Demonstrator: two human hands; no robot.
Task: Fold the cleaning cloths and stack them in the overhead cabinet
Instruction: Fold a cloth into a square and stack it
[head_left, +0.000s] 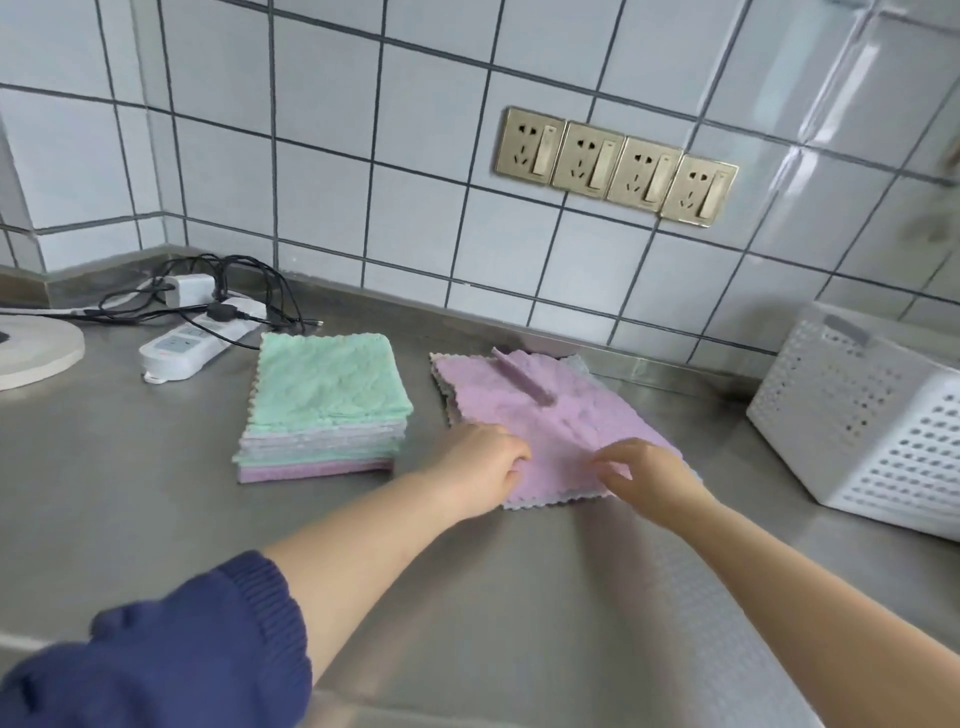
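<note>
Cloths lay in two lots on the steel bench (130, 467): a squared stack (324, 410) topped in green, and beside it a loose pink cloth (545, 415) spread flat over grey ones, its corners turned diagonally to the wall and a raised crease running toward the far-left corner. The left hand (480, 462) and right hand (641, 475) each pinched its near edge with curled fingers. A white basket (862, 421) stood well right; bare bench lay in front.
</note>
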